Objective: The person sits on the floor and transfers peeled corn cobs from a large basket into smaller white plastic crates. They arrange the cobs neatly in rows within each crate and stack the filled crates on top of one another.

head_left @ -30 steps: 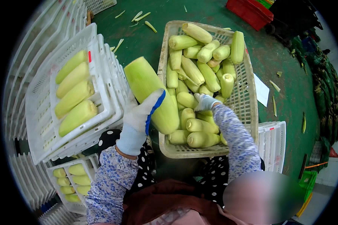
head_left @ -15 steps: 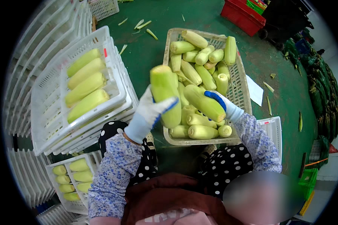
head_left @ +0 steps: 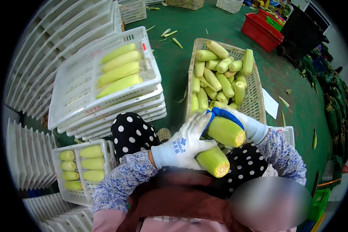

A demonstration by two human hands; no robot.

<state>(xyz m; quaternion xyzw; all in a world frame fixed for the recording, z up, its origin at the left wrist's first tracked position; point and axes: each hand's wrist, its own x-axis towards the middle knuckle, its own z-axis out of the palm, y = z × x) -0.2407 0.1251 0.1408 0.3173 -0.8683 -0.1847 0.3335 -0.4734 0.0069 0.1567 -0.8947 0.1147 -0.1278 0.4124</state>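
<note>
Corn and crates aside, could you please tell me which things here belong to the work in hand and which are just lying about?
In use: left hand, right hand, two held cobs, beige basket, white tray.
Lying about: red crate, husk scraps, paper sheet.

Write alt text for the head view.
A person's gloved left hand and right hand each hold a husked corn ear, one low, one above. Ahead sits a beige basket of corn; left, a white crate holds four ears.
</note>
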